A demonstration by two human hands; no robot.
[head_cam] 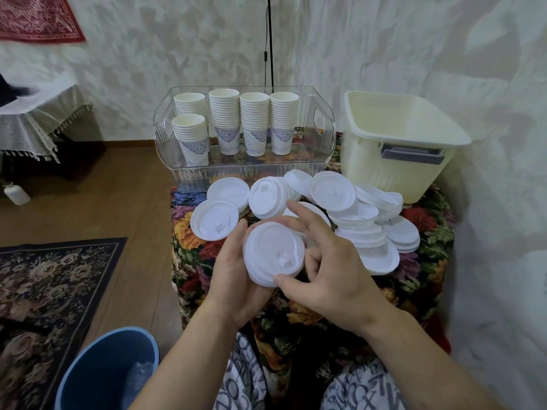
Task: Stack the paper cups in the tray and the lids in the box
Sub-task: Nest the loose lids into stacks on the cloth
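Observation:
Both hands hold a small stack of white lids (273, 255) above the table's front. My left hand (233, 276) cups the stack from below and from the left. My right hand (328, 267) pinches its right edge with the thumb underneath and the fingers over the top. Several more white lids (334, 192) lie loose in a heap on the floral tablecloth behind. Stacks of paper cups (254, 122) stand upright in the clear tray (325, 143) at the back. The cream box (393, 161) stands at the back right, and no lids show inside it.
A floral cloth (195, 253) covers the small table. A blue bucket (100, 371) stands on the floor at the lower left, beside a patterned rug (50, 291). A black cable (270, 42) hangs down the wall behind the tray. A cloth-covered side table (38, 113) is at the far left.

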